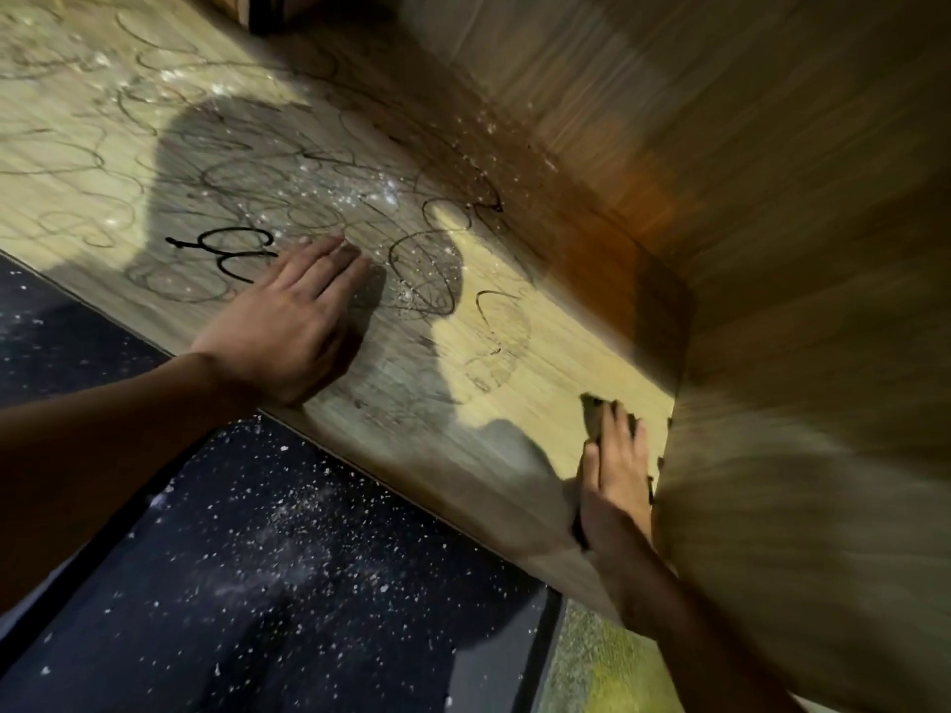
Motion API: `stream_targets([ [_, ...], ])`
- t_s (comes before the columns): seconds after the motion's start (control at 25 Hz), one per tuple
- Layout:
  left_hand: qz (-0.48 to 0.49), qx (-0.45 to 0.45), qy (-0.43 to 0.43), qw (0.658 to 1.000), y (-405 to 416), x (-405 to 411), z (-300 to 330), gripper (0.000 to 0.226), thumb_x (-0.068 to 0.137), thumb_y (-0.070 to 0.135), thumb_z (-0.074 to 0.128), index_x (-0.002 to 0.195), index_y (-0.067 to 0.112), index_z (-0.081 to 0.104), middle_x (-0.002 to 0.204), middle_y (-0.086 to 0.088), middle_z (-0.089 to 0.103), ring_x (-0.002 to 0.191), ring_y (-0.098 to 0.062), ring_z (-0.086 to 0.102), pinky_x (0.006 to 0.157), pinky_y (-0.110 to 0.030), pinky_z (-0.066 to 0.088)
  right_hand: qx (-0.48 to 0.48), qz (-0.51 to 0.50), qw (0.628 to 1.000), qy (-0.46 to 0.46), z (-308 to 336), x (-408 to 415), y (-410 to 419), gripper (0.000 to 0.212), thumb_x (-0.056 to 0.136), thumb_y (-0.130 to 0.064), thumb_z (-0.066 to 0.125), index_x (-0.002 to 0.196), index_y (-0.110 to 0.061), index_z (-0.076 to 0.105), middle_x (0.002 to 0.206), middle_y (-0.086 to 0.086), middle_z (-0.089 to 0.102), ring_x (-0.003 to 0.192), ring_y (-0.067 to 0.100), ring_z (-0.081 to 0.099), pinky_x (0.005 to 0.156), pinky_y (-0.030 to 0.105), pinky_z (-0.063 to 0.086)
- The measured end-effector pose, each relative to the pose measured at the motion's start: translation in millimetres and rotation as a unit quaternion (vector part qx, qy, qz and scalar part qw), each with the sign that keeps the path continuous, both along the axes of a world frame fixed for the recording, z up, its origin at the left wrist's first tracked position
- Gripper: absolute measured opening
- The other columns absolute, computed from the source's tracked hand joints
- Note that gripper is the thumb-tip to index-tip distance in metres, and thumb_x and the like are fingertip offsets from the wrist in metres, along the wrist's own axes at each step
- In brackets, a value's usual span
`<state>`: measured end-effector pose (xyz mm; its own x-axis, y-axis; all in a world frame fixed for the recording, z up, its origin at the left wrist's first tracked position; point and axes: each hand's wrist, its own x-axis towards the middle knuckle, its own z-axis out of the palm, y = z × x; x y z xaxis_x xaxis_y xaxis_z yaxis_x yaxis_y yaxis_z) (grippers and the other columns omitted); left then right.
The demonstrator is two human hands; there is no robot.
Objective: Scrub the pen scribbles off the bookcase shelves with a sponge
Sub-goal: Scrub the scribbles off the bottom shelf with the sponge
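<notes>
Sponge [597, 415] mostly hidden under right hand [615, 486].

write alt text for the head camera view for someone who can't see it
A person's right hand presses a dark sponge flat on a wooden shelf beside the bookcase wall, while the left hand rests flat beside black pen scribbles.

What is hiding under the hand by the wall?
A dark sponge lies under the right hand, pressed flat on the shelf. Only its edges peek out; the rest, and any scribbles beneath, are covered.
</notes>
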<state>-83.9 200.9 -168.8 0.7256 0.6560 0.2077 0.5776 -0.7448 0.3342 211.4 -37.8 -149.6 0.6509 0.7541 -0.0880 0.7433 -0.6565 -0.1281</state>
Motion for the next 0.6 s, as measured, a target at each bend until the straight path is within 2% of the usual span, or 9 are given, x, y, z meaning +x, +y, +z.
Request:
stream_targets([
  [0.04,0.001,0.000,-0.003,1.000,0.7,1.0,-0.8,0.070,0.091,0.041,0.025,0.142,-0.005,0.037,0.142,-0.027,0.043,0.140,-0.040,0.029,0.118,-0.026,-0.002,0.007,-0.051,0.999,-0.017,-3.8,0.2,27.2,0.059,0.094,-0.041,0.011,0.151,-0.024,0.006,0.161,0.001,0.006,0.147,0.021,-0.009,0.120,0.048,0.006],
  [0.12,0.004,0.001,0.000,1.000,2.1,1.9,-3.4,0.070,0.091,0.042,0.025,0.144,-0.003,0.036,0.144,-0.025,0.042,0.142,-0.037,0.026,0.118,-0.029,0.000,0.012,0.002,1.000,-0.020,-8.5,-42.0,65.5,0.052,0.100,-0.031,0.017,0.149,-0.025,0.001,0.161,0.001,0.002,0.146,0.026,-0.011,0.121,0.047,0.004],
  [0.2,0.006,0.003,0.004,1.000,2.8,1.7,-5.9,0.071,0.092,0.044,0.025,0.146,-0.001,0.031,0.147,-0.024,0.038,0.144,-0.034,0.021,0.119,-0.035,0.005,0.017,0.175,0.984,0.036,-5.4,-94.8,54.2,0.052,0.104,-0.019,0.026,0.149,-0.031,0.003,0.160,-0.006,-0.003,0.146,0.021,-0.016,0.121,0.041,-0.003],
  [0.28,0.010,0.000,0.004,1.000,3.5,1.2,-6.0,0.071,0.092,0.044,0.022,0.148,0.001,0.029,0.148,-0.023,0.037,0.145,-0.034,0.019,0.119,-0.040,0.009,-0.010,0.323,0.943,0.079,4.8,-104.8,8.7,0.051,0.104,-0.028,0.021,0.150,-0.040,0.003,0.160,-0.016,-0.006,0.147,0.014,-0.015,0.120,0.035,-0.007],
  [0.32,0.012,0.001,0.005,1.000,3.0,2.0,-5.4,0.070,0.093,0.043,0.021,0.148,0.001,0.028,0.148,-0.023,0.037,0.145,-0.034,0.020,0.120,-0.041,0.009,-0.019,0.357,0.932,0.054,7.6,-88.2,-8.8,0.052,0.103,-0.030,0.020,0.148,-0.046,0.001,0.158,-0.021,-0.009,0.147,0.012,-0.013,0.119,0.037,-0.002],
  [0.36,0.018,0.007,0.008,1.000,2.7,2.4,-5.1,0.069,0.093,0.042,0.021,0.149,0.002,0.028,0.148,-0.023,0.038,0.145,-0.034,0.020,0.120,-0.042,0.009,-0.034,0.353,0.934,0.030,5.7,-59.1,-16.0,0.056,0.101,-0.029,0.020,0.146,-0.053,-0.001,0.156,-0.026,-0.012,0.147,0.011,-0.010,0.119,0.042,0.006],
  [0.44,0.034,0.017,0.013,0.999,1.3,1.9,-5.0,0.068,0.093,0.041,0.021,0.149,0.002,0.030,0.148,-0.023,0.038,0.145,-0.035,0.022,0.120,-0.044,0.008,-0.010,0.245,0.969,0.042,0.7,-2.8,-1.7,0.059,0.096,-0.027,0.021,0.143,-0.059,0.004,0.154,-0.031,-0.010,0.148,0.012,-0.003,0.116,0.051,0.022],
  [0.52,0.042,0.023,0.008,0.999,0.4,2.6,-4.6,0.066,0.094,0.039,0.021,0.148,0.003,0.032,0.148,-0.023,0.039,0.144,-0.035,0.023,0.120,-0.044,0.009,0.040,0.116,0.992,0.022,-7.0,33.9,44.5,0.054,0.095,-0.034,0.018,0.147,-0.047,0.014,0.159,-0.017,0.007,0.148,0.019,0.004,0.117,0.053,0.020],
  [0.6,0.043,0.029,0.003,0.999,0.5,2.6,-3.7,0.065,0.094,0.038,0.022,0.148,0.002,0.033,0.147,-0.022,0.040,0.144,-0.035,0.024,0.119,-0.044,0.009,0.061,0.042,0.997,-0.024,-11.8,32.2,102.6,0.058,0.092,-0.033,0.019,0.150,-0.024,0.025,0.158,0.005,0.022,0.147,0.028,0.011,0.120,0.047,0.011],
])
